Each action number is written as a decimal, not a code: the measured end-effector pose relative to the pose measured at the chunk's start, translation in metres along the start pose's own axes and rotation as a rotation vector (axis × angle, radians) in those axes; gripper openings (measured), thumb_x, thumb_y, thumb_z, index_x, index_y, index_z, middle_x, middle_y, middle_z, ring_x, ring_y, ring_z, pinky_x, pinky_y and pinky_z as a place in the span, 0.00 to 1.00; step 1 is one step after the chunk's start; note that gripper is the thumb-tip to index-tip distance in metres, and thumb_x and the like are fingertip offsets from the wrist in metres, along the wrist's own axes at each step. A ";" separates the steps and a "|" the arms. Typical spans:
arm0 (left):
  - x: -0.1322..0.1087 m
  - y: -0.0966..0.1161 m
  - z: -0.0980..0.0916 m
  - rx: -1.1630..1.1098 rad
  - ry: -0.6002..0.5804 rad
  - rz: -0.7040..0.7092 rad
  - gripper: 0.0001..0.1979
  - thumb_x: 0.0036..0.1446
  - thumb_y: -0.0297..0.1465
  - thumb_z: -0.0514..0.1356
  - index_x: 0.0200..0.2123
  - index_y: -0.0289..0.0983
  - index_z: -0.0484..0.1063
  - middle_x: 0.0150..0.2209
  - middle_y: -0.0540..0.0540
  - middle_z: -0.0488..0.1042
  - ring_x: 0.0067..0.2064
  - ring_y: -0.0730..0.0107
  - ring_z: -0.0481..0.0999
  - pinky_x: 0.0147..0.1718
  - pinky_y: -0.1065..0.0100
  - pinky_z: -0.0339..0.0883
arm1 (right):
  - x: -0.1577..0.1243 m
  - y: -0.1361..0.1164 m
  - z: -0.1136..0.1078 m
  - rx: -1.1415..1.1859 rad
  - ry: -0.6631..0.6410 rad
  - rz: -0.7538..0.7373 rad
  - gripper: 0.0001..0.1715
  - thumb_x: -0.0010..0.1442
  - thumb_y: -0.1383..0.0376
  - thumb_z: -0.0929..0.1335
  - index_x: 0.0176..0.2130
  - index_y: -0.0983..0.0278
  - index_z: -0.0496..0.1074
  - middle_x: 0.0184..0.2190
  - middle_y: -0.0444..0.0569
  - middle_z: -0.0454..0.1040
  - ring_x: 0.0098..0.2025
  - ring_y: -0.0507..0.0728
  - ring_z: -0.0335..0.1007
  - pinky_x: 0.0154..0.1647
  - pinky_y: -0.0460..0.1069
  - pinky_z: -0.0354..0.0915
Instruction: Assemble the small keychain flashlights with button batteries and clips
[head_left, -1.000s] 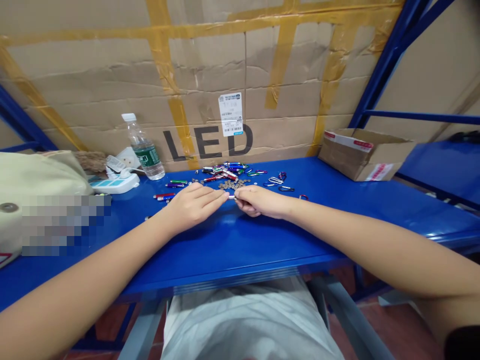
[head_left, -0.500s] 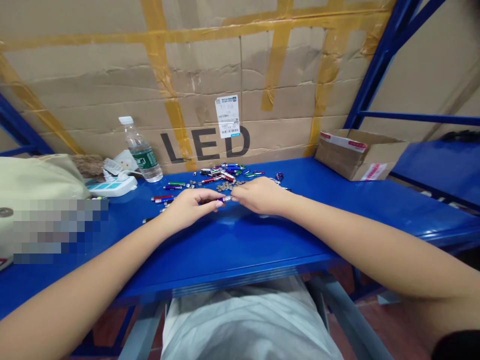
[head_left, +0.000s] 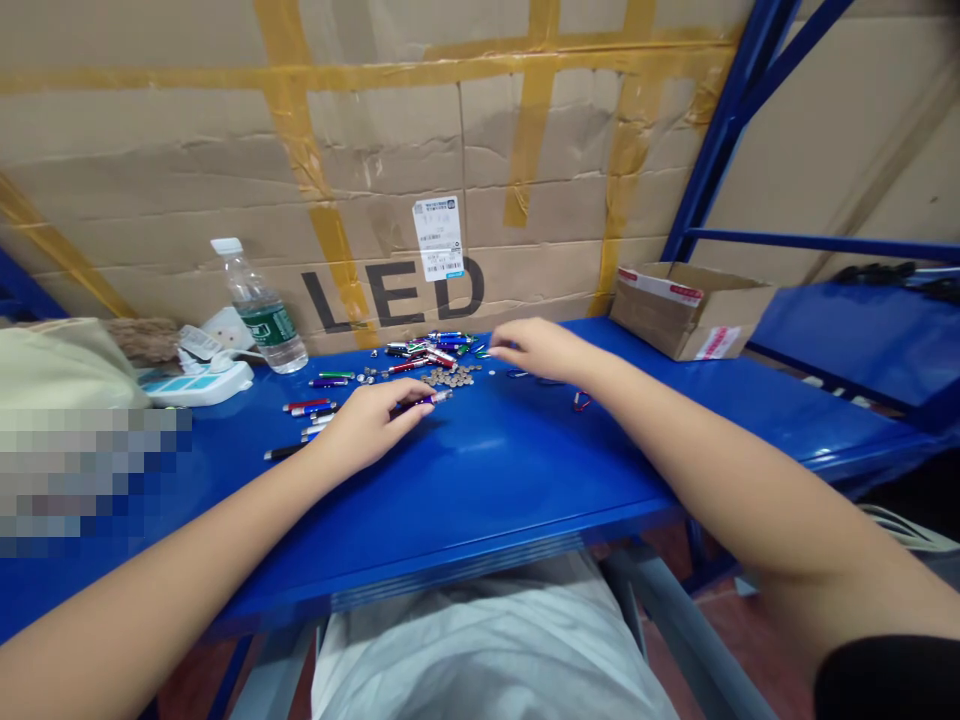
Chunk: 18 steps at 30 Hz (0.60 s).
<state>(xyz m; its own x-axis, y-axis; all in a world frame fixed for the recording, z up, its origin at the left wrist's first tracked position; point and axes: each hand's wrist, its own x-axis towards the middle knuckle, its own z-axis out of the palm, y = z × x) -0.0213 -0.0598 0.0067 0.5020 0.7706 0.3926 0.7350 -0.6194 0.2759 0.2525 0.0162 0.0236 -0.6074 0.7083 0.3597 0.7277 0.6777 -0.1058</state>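
My left hand (head_left: 370,427) grips a mini flashlight (head_left: 424,401); my right hand (head_left: 541,350), now parted from it at 2 o'clock, is open and empty beside the coin cells (head_left: 450,376).

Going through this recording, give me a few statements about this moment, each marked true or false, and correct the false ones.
1. The left hand holds a slim flashlight in its fingers. True.
2. The right hand grips a bottle. False: it shows nothing held, and the water bottle stands near the power strip.
3. The carton behind the table is printed LED. True.
4. A box sits under the table. False: the open cardboard box sits on the blue table, at its right end.
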 end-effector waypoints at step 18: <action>-0.005 -0.014 0.001 -0.274 0.012 -0.114 0.13 0.60 0.37 0.52 0.46 0.37 0.65 0.37 0.45 0.74 0.33 0.68 0.75 0.36 0.64 0.69 | 0.004 0.019 0.002 0.373 0.341 0.326 0.06 0.60 0.65 0.63 0.38 0.65 0.65 0.31 0.49 0.72 0.32 0.53 0.68 0.34 0.49 0.64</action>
<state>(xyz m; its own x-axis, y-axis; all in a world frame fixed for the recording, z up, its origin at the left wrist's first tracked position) -0.0337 -0.0547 0.0001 0.4163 0.8370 0.3552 0.6356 -0.5472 0.5446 0.2630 0.0325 0.0211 -0.1906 0.8295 0.5249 0.6607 0.5039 -0.5564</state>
